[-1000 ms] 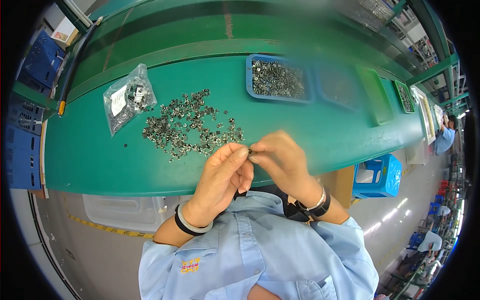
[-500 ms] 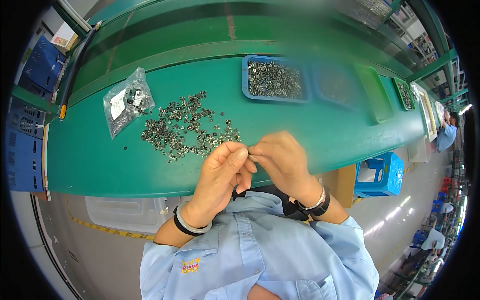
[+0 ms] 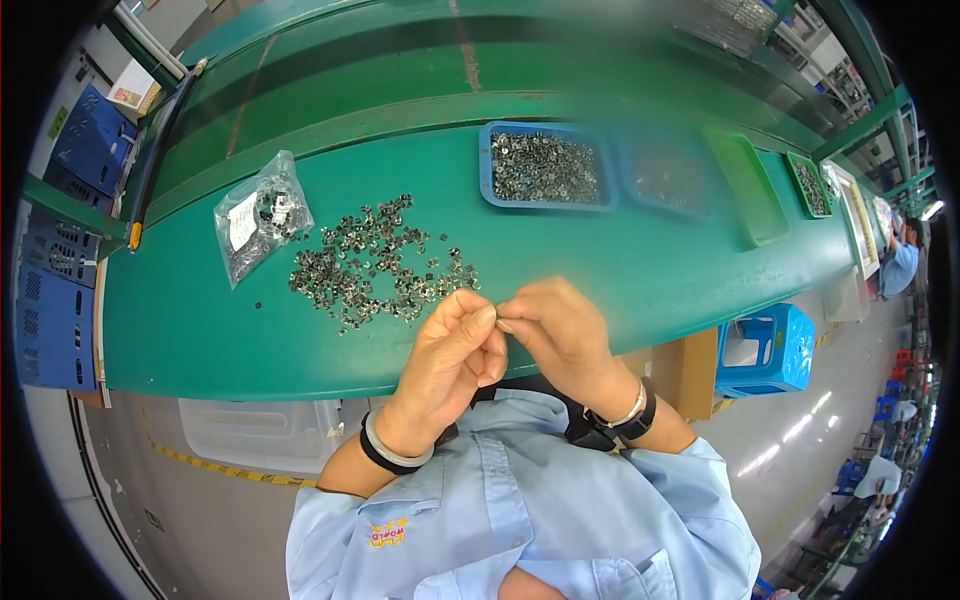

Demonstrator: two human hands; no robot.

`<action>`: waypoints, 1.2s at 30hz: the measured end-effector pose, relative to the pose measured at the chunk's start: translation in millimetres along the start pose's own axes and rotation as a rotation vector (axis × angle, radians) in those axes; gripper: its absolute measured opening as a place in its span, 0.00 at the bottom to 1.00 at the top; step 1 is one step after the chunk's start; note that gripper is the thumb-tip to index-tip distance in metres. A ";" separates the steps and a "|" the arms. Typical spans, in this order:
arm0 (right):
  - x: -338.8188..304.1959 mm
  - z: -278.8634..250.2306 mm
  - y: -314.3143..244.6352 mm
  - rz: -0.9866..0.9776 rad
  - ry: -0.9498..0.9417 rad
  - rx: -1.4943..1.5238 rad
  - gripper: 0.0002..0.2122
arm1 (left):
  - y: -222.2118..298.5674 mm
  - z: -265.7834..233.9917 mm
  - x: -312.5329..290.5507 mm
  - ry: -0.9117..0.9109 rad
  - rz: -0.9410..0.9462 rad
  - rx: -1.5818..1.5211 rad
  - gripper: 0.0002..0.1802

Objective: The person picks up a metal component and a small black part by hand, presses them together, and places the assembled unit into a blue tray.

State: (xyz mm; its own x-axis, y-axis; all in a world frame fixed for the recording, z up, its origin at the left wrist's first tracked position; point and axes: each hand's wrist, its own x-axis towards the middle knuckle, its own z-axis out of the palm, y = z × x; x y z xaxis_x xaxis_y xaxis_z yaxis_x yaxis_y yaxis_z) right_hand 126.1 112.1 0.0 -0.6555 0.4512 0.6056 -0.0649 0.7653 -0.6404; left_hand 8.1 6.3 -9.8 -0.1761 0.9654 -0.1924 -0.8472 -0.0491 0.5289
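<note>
While left hand (image 3: 440,352) and right hand (image 3: 562,332) narrowly pinched a tiny part (image 3: 498,312), two-handed handling seemed underway; next move likely needed steadiness.

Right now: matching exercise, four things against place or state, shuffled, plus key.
1. clear plastic bag
2. blue plastic stool
3. loose metal parts
4. left hand

A. past the front edge of the green bench, at right
B. fingertips meeting those of the right hand
C. at left, white label showing
D. scattered in a patch

Pairs: 1-C, 2-A, 3-D, 4-B
</note>
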 end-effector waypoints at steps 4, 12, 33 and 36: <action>4.0 -5.4 0.4 -0.063 -0.024 -0.086 0.09 | 5.5 7.7 -0.7 0.091 0.044 0.219 0.06; 3.4 -3.0 -2.0 0.064 0.054 0.265 0.08 | 6.8 12.9 -3.4 -0.061 -0.027 -0.051 0.06; 6.6 3.2 2.8 0.049 0.040 0.297 0.07 | 15.0 13.5 -4.1 -0.018 0.008 0.056 0.08; 7.2 3.1 4.4 0.060 0.036 0.317 0.07 | 17.7 14.4 -3.5 -0.011 -0.011 0.048 0.08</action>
State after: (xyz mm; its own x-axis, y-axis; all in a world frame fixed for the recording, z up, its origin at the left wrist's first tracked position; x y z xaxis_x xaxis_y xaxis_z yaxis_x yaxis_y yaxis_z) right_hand 118.7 117.3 0.1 -0.6386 0.5116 0.5749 -0.2617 0.5582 -0.7874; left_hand 0.9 5.7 12.1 -0.1605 0.9687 -0.1894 -0.8240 -0.0259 0.5660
